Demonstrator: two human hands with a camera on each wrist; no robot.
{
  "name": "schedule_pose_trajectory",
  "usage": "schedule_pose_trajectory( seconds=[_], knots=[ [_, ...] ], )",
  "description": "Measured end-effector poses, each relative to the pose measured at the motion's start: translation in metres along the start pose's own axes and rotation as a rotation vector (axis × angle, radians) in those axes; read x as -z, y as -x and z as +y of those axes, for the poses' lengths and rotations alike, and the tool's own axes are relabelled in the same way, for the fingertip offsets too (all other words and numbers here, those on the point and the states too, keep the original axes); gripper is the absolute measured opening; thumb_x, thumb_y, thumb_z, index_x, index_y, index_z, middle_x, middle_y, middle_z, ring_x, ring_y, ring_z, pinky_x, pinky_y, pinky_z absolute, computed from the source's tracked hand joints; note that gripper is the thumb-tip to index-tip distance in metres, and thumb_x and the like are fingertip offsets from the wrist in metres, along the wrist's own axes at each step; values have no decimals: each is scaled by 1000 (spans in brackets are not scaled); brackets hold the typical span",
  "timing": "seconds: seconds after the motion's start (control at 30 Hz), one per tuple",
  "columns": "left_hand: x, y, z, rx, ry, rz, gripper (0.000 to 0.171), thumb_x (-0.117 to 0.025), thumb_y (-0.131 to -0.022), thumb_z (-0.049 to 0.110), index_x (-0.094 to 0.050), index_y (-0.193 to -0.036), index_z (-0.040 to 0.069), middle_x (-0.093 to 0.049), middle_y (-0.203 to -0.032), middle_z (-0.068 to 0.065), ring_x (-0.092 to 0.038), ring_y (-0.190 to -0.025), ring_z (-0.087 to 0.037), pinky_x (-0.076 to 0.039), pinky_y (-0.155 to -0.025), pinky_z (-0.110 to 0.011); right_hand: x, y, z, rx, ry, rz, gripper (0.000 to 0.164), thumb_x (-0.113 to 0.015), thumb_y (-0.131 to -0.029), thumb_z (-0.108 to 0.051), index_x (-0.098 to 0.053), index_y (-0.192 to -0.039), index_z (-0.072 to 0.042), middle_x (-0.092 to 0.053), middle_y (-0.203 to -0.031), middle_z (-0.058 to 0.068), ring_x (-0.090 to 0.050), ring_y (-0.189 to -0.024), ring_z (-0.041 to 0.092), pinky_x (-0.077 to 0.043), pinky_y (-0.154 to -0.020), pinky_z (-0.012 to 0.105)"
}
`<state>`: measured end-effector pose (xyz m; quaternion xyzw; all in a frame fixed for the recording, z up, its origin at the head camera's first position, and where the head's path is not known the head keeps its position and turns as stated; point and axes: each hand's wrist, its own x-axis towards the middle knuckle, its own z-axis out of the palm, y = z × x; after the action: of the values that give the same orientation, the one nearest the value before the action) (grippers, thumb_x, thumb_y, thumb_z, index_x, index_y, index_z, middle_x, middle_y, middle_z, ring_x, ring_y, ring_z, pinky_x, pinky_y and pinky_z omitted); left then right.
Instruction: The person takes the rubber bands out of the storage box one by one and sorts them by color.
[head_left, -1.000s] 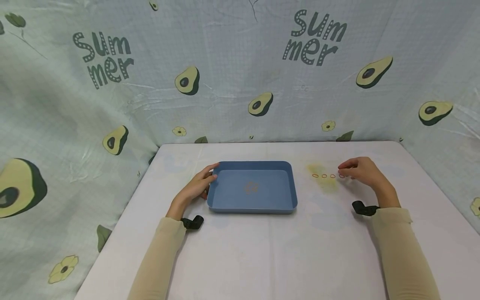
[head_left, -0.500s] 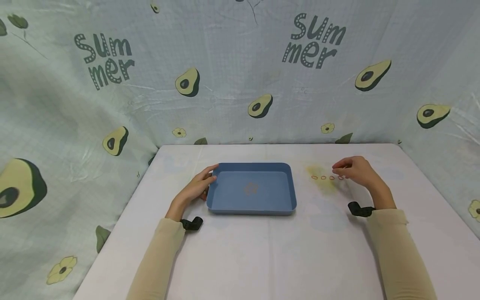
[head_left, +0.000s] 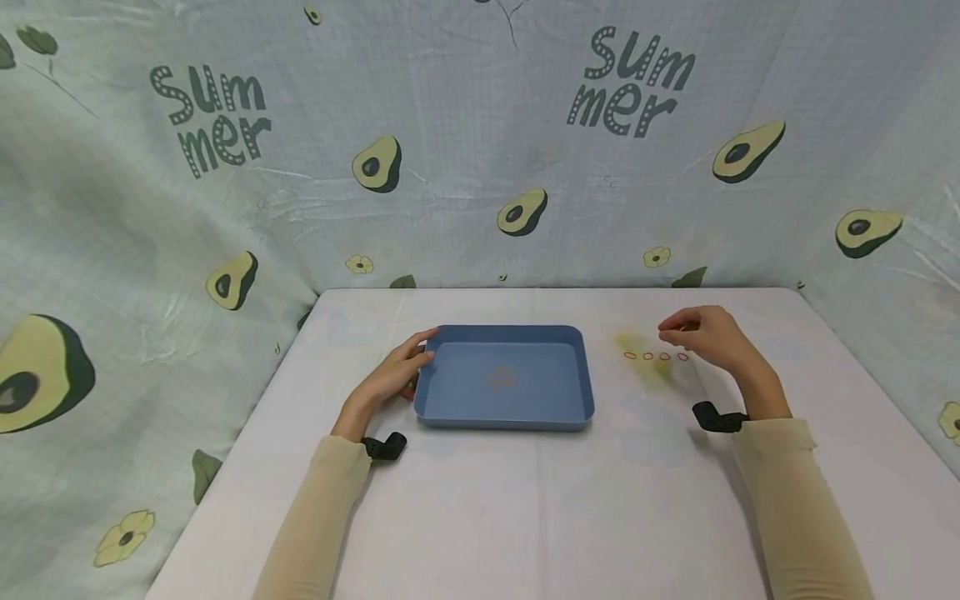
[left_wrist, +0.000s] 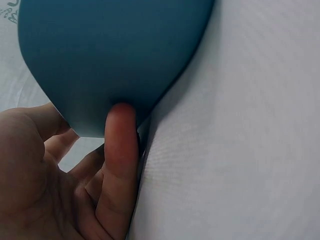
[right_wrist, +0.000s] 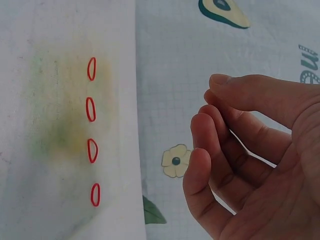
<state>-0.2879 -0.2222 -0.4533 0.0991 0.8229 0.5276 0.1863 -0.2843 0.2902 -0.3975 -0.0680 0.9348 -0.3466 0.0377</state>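
Note:
A shallow blue tray (head_left: 457,408) lies on the table, and my left hand (head_left: 390,375) grips its left end. In the left wrist view, fingers (left_wrist: 121,145) press against the tray wall (left_wrist: 110,55) from outside. Several small, thin red loops (head_left: 665,357) lie in a row right of the tray; in the right wrist view the same red loops (right_wrist: 90,109) lie apart from each other. Just above and behind the right end of that row hovers my right hand (head_left: 708,335), fingers loosely curled. Thumb and index tips meet, with nothing visible between them.
A faint orange ring-shaped outline (head_left: 502,377) shows on the tray floor; I cannot tell whether it is printed or loose. The white table (head_left: 480,517) has a yellowish patch (head_left: 633,340) near the loops. A fabric backdrop (head_left: 450,100) with avocado prints stands behind.
My right hand has risen off the rightmost red loop and shifted slightly left, leaving that loop on the table in full view. The left hand and tray have stayed put.

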Motion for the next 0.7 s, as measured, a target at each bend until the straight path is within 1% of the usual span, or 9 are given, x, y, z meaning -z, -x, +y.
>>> schedule_pose_trajectory(
  seconds=[0.13,0.2,0.3,0.4,0.57,0.7],
  knots=[
    [0,-3,-7,-9,-14,19,51,-42,-104,35,-25,-151,38,-26,-156,-14,-47,-63,-21,-46,-49,-32,-1,0,-3,8,-14,-2,41,-64,-92,-37,-67,-116,-4,-66,-112,15,-60,-98,30,-51,-76,34],
    [0,-3,-7,-7,-12,26,50,-42,-103,36,-26,-150,40,-30,-154,-12,-47,-63,-20,-45,-49,-31,-1,0,-4,5,-12,-4,43,-64,-92,-40,-67,-115,-4,-66,-112,15,-60,-98,30,-51,-75,32],
    [-1,-2,-7,-7,-10,27,50,-43,-103,36,-27,-150,41,-34,-151,-11,-47,-63,-20,-45,-49,-31,-3,-1,-6,2,-4,-4,46,-64,-90,-44,-68,-115,-4,-67,-111,14,-60,-98,30,-50,-74,31],
    [-1,-1,-7,-3,-8,32,49,-43,-103,35,-27,-150,41,-36,-150,-9,-47,-63,-19,-46,-50,-31,-3,-1,-7,12,-10,-6,45,-64,-91,-42,-67,-115,-4,-67,-110,14,-61,-97,32,-52,-73,34],
    [-1,-3,-6,-10,-20,35,50,-43,-103,35,-27,-151,39,-31,-154,-12,-47,-63,-21,-46,-48,-32,-3,1,-8,36,-19,-8,40,-64,-93,-37,-67,-115,-4,-67,-110,15,-62,-94,33,-54,-71,38],
    [0,-4,-7,-25,-31,24,52,-43,-103,35,-25,-152,37,-27,-157,-15,-46,-62,-21,-46,-47,-33,-5,1,-12,37,-10,-17,42,-63,-92,-38,-67,-116,-5,-67,-112,15,-61,-95,32,-52,-72,36]
  ],
)
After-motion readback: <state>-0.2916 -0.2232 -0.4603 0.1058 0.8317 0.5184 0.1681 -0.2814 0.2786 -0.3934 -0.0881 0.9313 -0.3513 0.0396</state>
